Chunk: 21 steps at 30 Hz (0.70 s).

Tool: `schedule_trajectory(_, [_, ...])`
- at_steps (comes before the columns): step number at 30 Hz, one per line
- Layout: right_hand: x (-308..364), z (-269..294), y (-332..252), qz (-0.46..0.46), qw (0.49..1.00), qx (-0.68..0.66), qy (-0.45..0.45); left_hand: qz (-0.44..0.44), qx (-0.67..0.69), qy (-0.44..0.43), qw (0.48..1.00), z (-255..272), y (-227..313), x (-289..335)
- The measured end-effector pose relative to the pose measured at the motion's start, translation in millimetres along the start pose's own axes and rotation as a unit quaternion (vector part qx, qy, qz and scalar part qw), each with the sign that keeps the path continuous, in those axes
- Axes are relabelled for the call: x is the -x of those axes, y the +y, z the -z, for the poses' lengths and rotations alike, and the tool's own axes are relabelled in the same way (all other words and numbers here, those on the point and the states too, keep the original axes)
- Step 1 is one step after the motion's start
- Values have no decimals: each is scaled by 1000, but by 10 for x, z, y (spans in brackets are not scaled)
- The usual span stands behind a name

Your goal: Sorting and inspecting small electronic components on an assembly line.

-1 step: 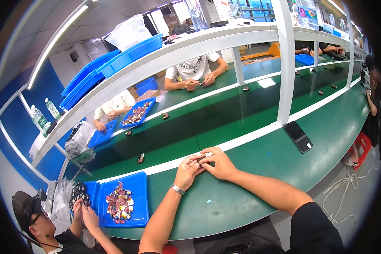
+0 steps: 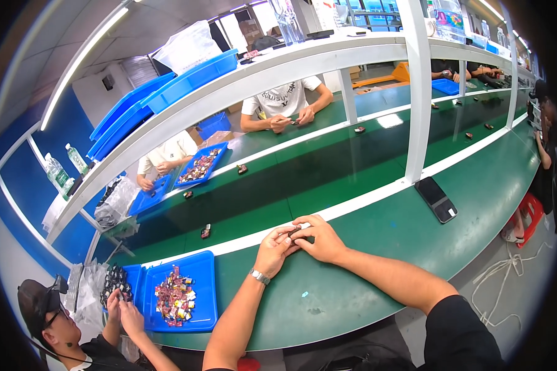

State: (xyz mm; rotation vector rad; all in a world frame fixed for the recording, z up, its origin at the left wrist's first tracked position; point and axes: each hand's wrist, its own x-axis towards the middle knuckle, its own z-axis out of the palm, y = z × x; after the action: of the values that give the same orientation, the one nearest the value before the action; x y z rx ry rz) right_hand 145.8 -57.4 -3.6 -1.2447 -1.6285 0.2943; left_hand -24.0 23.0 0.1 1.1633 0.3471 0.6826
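Observation:
Over the near green worktop, close to the white strip beside the belt, my two hands meet around a small dark part (image 2: 294, 233). My left hand (image 2: 272, 253), with a metal-banded watch at the wrist, pinches it from the left. From the right, the bent fingers of my right hand (image 2: 322, 242) close on the same piece. Fingers cover most of it, so its exact kind cannot be made out. A small dark-and-red assembly (image 2: 205, 231) lies on the green belt (image 2: 328, 164), ahead and to the left of my hands.
At left, a blue tray (image 2: 210, 297) holds a heap of small red, yellow and silver parts. A co-worker (image 2: 49, 315) handles pieces beside it. A black phone (image 2: 437, 199) lies on the right of the worktop. A white post (image 2: 418, 93) rises ahead. More people sit across the belt.

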Motion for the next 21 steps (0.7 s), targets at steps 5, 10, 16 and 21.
schedule_trajectory(5, [-16, -12, -76, 34, 999, 7, 13, -5, -2, -1, 1000, 28, -19, 12])
schedule_trajectory(10, [-10, 18, -77, 27, 999, 7, 27, 4, 10, -14, 1000, 22, -4, 1])
schedule_trajectory(16, [-5, 3, -32, 16, 999, -3, 31, 12, 20, -15, 1000, 38, -17, 2])
schedule_trajectory(21, [-22, 16, -32, 15, 1000, 5, 5, 10, 10, -10, 1000, 32, -32, -1])
